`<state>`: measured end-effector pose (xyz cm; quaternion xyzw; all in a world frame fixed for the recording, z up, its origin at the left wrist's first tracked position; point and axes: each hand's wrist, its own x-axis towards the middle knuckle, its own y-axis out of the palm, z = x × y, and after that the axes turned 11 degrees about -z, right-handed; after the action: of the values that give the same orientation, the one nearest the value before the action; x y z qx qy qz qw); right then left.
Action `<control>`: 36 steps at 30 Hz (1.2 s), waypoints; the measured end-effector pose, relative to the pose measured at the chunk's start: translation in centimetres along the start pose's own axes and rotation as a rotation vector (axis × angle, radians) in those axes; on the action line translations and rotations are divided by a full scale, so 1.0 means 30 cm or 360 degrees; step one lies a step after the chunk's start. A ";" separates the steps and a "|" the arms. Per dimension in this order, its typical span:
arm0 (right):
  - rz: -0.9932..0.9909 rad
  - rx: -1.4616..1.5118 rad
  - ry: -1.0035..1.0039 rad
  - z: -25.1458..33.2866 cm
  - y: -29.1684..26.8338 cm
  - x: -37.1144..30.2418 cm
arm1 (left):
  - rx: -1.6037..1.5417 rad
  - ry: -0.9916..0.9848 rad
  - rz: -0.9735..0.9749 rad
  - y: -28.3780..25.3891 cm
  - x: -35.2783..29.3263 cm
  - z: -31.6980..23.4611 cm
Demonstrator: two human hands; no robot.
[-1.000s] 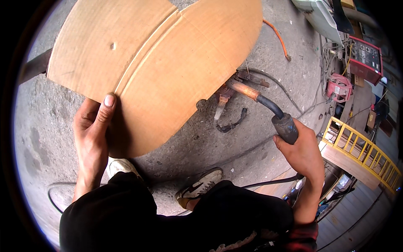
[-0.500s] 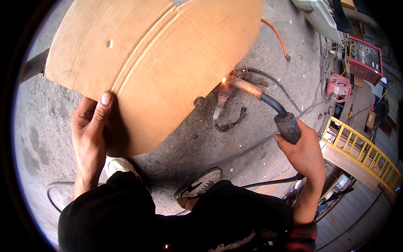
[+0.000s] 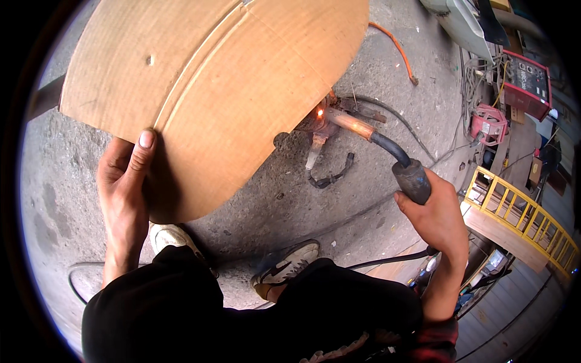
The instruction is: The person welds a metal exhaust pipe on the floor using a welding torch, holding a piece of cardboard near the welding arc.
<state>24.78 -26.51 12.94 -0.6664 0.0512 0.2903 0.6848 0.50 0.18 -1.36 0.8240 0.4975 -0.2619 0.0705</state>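
A large sheet of brown cardboard (image 3: 236, 115) is gripped at its lower left edge by my left hand (image 3: 124, 181), thumb on top and fingers behind. My right hand (image 3: 433, 209) is wrapped round the black handle of a welding torch (image 3: 387, 145). The torch's copper-coloured nozzle points left at a rusty metal part (image 3: 318, 127) on the floor, where a small orange spot glows at its tip. Much of that part is hidden behind the cardboard. A light metal piece with a short black hose (image 3: 330, 181) sticks out from it toward me.
My shoes (image 3: 287, 269) stand on the concrete floor, near a black cable (image 3: 387, 261) running from the torch. An orange hose (image 3: 396, 45) lies beyond. At the right are a red welding machine (image 3: 526, 85), a pink-red device (image 3: 489, 125) and a yellow ladder-like frame (image 3: 520, 212).
The bright flame-like light at the nozzle has shrunk to a dim orange glow. The cardboard and my left hand have shifted slightly left, uncovering more of the metal part.
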 end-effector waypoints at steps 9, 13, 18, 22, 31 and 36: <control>0.0036 0.0020 0.0009 -0.003 0.010 0.010 | 0.0115 -0.0078 0.0140 -0.006 -0.007 -0.001; 0.0044 0.0012 0.0006 -0.004 0.014 0.013 | 0.0032 -0.0032 0.0066 0.024 -0.020 -0.008; 0.0047 -0.0005 0.0008 -0.004 0.012 0.014 | 0.0098 -0.0040 0.0136 0.003 -0.010 0.006; 0.0001 0.0052 -0.0013 -0.001 0.013 0.011 | -0.0035 -0.0004 0.0080 0.008 -0.007 0.010; 0.0010 0.0020 0.0019 -0.024 -0.003 0.006 | 0.0086 -0.0028 -0.0040 -0.098 0.066 0.047; -0.0003 0.0033 0.0013 -0.030 0.007 0.004 | -0.0114 0.0047 -0.0164 -0.049 0.047 0.025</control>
<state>25.07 -27.32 12.61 -0.6606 0.0565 0.2865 0.6916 -0.51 1.73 -2.48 0.7981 0.5492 -0.2351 0.0790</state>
